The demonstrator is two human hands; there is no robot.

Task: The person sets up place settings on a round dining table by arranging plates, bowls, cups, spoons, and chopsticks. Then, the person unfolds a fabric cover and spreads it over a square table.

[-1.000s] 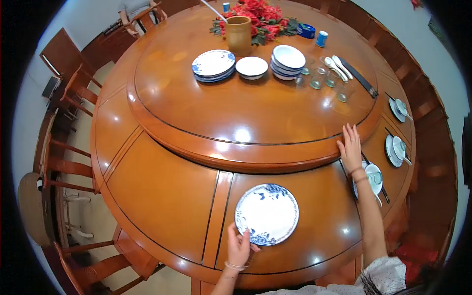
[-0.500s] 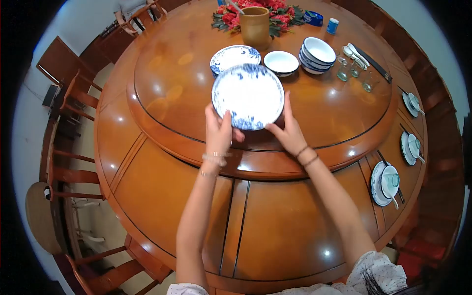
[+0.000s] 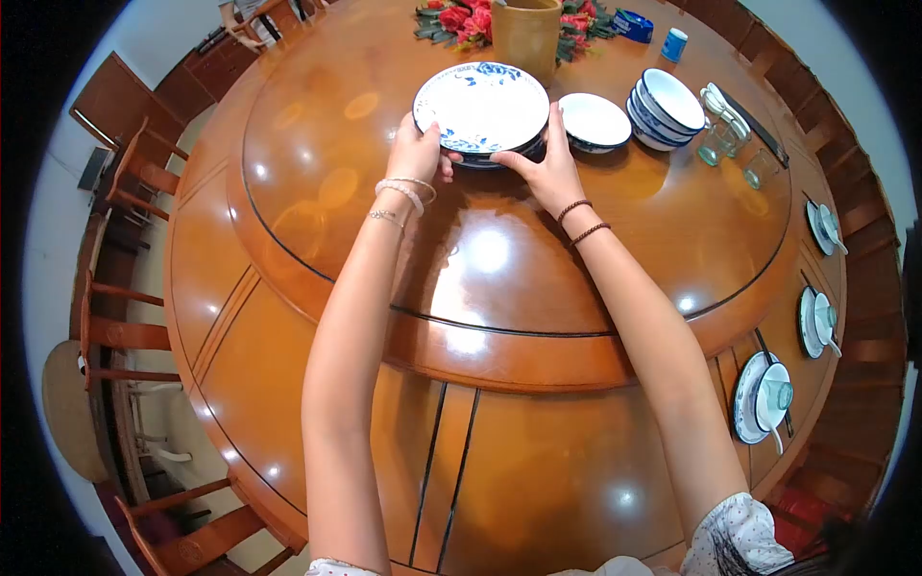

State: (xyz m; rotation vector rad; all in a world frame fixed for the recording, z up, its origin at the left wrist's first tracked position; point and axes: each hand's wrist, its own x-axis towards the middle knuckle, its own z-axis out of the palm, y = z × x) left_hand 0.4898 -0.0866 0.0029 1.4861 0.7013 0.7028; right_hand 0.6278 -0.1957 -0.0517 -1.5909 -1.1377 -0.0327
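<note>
The round plate point(image 3: 480, 106), without long axis, is pinched at its near-left rim by the left hand point(image 3: 419, 154), its near-right rim flanked by the wide-spread right hand point(image 3: 545, 165), directly over stacked plates point(image 3: 477, 161), contact indeterminable.

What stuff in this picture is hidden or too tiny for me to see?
In the head view:
Lower plates: mostly hidden by the top plate and right hand.
Brown pot: its top is cut off by the upper edge.
Red flowers: partly behind the pot, and cut off above.
Blue can: its markings are too small.
</note>
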